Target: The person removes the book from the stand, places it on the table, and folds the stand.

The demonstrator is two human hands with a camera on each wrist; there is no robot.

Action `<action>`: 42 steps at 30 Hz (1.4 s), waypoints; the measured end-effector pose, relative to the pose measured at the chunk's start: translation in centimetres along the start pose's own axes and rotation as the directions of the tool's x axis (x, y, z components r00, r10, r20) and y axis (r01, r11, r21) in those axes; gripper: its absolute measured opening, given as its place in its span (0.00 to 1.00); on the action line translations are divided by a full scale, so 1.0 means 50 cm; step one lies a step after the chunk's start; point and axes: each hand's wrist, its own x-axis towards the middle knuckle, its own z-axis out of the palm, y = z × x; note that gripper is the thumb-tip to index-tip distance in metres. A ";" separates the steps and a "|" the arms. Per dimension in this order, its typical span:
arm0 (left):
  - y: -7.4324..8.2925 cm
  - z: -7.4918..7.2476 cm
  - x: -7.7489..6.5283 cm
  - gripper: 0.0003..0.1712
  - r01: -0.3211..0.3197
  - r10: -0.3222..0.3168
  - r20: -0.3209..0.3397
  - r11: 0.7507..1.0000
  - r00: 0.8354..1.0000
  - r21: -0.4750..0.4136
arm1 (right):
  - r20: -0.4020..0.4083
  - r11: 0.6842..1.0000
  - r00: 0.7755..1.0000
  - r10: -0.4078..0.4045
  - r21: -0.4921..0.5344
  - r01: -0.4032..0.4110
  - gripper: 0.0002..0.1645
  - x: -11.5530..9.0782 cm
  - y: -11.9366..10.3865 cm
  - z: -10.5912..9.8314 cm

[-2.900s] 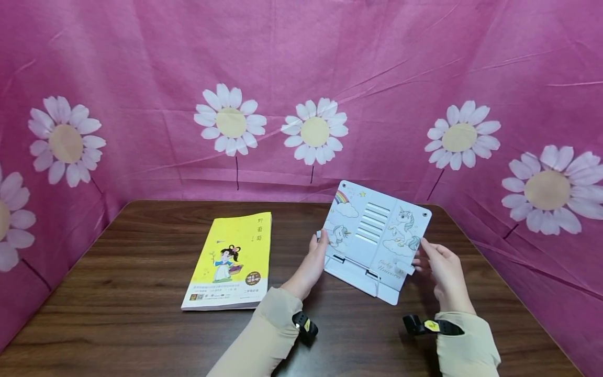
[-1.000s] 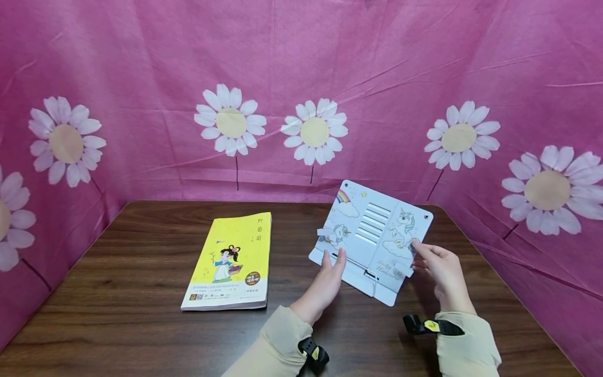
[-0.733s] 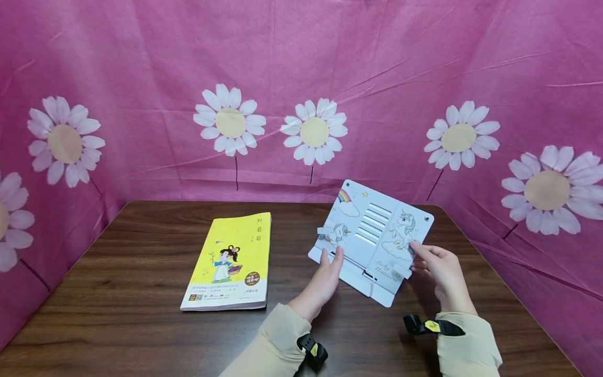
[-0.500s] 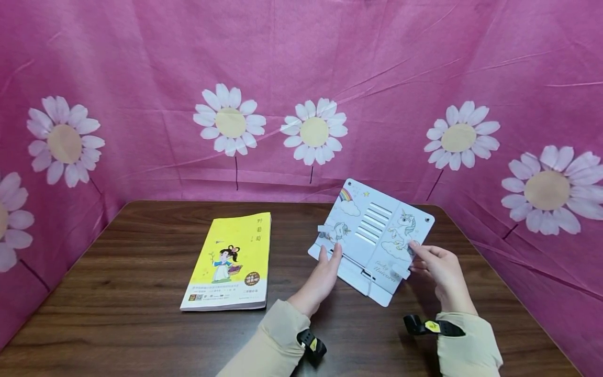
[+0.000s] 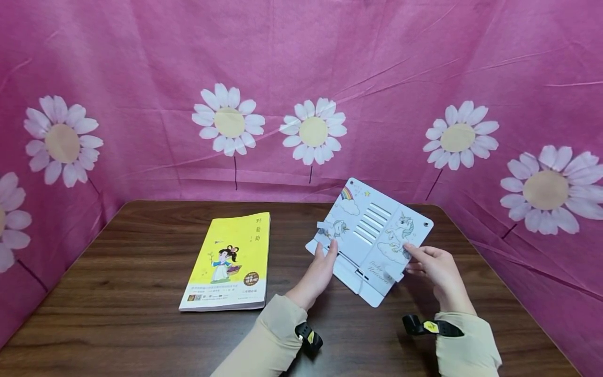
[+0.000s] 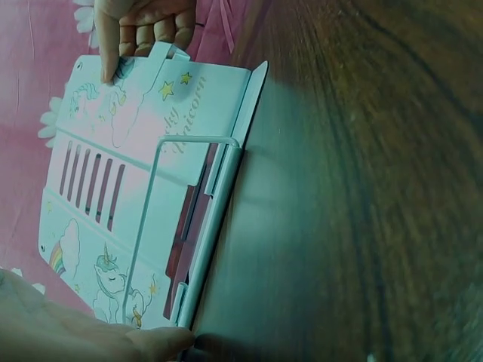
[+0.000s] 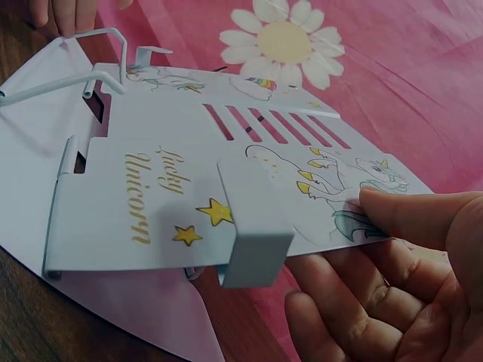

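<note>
A white book stand (image 5: pixel 363 230) with unicorn, rainbow and star prints is held tilted over the table's right half. Its slotted back panel stands at an angle to the base plate (image 7: pixel 45 151), and a wire page holder (image 6: pixel 151 196) crosses the lower front. My right hand (image 5: pixel 435 269) pinches the panel's right edge, thumb on the printed face, fingers behind. With my left hand (image 5: pixel 315 277) I hold the lower left part, near the wire and base edge; some of its fingers are hidden. A yellow book (image 5: pixel 231 262) lies flat, left of my left hand.
The dark wooden table (image 5: pixel 118 293) carries both things. Behind it hangs a pink cloth (image 5: pixel 377 68) with white daisies. Each wrist wears a black camera strap (image 5: pixel 308 337) over a beige sleeve (image 5: pixel 264 337).
My left hand has moved from the stand's left side edge down to its lower left part. The stand has turned slightly clockwise, and the base's left corner shows more. The book stays put.
</note>
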 end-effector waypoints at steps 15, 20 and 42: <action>0.006 0.016 -0.020 0.57 0.040 -0.039 0.025 0.998 0.999 -0.041 | 0.024 0.999 1.000 -0.015 -0.036 0.016 0.16 -0.003 -0.003 0.002; 0.010 0.029 -0.042 0.58 0.050 -0.046 0.058 0.996 0.997 -0.070 | 0.020 1.000 1.000 -0.003 -0.009 0.004 0.14 -0.003 -0.003 -0.002; 0.004 0.053 -0.062 0.60 0.071 -0.063 0.070 0.989 0.996 -0.126 | 0.069 0.999 0.997 -0.019 -0.026 0.021 0.13 -0.007 -0.004 -0.013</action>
